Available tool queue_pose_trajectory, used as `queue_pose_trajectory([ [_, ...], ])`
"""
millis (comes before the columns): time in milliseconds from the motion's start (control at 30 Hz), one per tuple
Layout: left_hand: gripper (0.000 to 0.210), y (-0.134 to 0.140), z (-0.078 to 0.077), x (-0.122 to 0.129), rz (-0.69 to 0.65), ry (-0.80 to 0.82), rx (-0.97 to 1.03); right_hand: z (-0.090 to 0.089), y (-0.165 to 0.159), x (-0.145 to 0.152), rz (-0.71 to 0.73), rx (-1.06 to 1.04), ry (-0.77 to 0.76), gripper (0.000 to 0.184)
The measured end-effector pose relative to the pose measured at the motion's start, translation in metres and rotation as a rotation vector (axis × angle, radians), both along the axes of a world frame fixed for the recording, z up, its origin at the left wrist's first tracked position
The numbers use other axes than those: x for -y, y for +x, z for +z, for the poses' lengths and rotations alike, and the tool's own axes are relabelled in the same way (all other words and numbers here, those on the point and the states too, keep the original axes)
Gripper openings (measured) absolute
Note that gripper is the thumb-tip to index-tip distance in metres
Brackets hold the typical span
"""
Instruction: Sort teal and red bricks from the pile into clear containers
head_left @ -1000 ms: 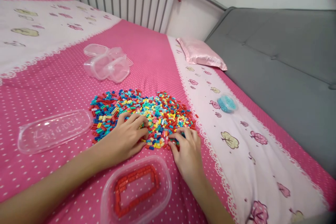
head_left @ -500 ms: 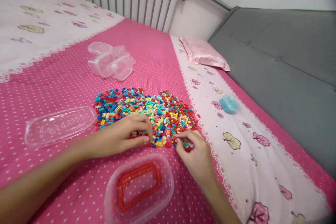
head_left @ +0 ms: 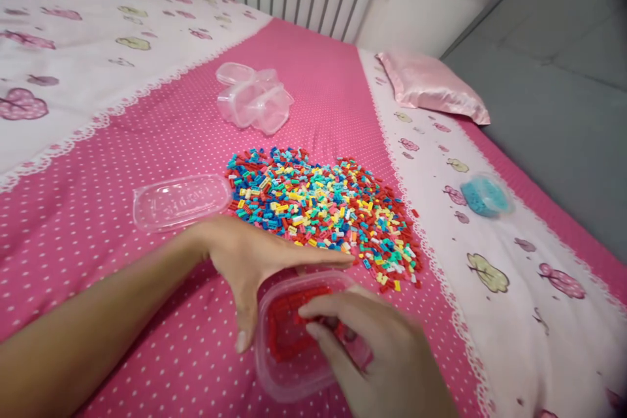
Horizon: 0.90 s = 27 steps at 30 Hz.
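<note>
A clear plastic container (head_left: pixel 264 372) holds a rectangular ring of small red building bricks (head_left: pixel 281 333). My left hand (head_left: pixel 249 248) is open at its far left rim, thumb pointing down and fingers stretched flat along the far side. My right hand (head_left: pixel 372 339) reaches over the container's right side, thumb and forefinger pinched on what looks like a small red brick by the ring. The fingers hide part of the ring and the right rim. Just beyond the left hand spreads a pile of multicoloured building bricks (head_left: pixel 318 196).
A clear lid (head_left: pixel 181 202) lies left of the pile. Further back are stacked clear containers (head_left: pixel 255 104). On the right sits a tub of blue contents (head_left: pixel 487 196), with a pink pillow (head_left: pixel 434 88) behind it. A grey headboard (head_left: pixel 548 65) borders the bed.
Both hands have left the edge of the pile and come to the container. My left hand has opened along its rim; my right hand has moved in over it. The view has shifted left.
</note>
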<state>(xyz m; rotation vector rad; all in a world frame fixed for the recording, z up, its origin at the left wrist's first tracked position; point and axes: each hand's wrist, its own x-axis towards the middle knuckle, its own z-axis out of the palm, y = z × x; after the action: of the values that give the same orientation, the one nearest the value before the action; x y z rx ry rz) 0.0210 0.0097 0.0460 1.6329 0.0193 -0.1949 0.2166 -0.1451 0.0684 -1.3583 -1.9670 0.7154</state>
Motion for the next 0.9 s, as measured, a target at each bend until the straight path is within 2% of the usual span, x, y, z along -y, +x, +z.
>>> queue_pose_trajectory([
  [133, 0.153, 0.0, -0.001, 0.0, 0.014, 0.094, 0.018, -0.016, -0.003, 0.001, -0.003, 0.223, 0.045, 0.033],
  [333, 0.147, 0.005, -0.001, 0.004, -0.005, -0.021, 0.052, -0.022, -0.004, 0.003, 0.048, 0.487, 0.112, 0.026],
  [467, 0.145, 0.005, -0.005, 0.005, -0.001, -0.047, 0.059, -0.023, -0.009, 0.002, 0.114, 0.503, 0.077, 0.031],
  [600, 0.139, 0.003, -0.009, 0.005, -0.035, -0.045, 0.039, -0.023, -0.01, 0.002, 0.086, 0.512, 0.077, 0.032],
  [733, 0.136, 0.003, -0.007, 0.005, -0.009, 0.002, 0.001, -0.023, -0.009, 0.003, 0.08, 0.543, 0.093, 0.031],
  [900, 0.135, 0.005, -0.006, 0.005, -0.002, -0.057, 0.045, -0.023, -0.011, 0.003, 0.073, 0.562, 0.094, 0.031],
])
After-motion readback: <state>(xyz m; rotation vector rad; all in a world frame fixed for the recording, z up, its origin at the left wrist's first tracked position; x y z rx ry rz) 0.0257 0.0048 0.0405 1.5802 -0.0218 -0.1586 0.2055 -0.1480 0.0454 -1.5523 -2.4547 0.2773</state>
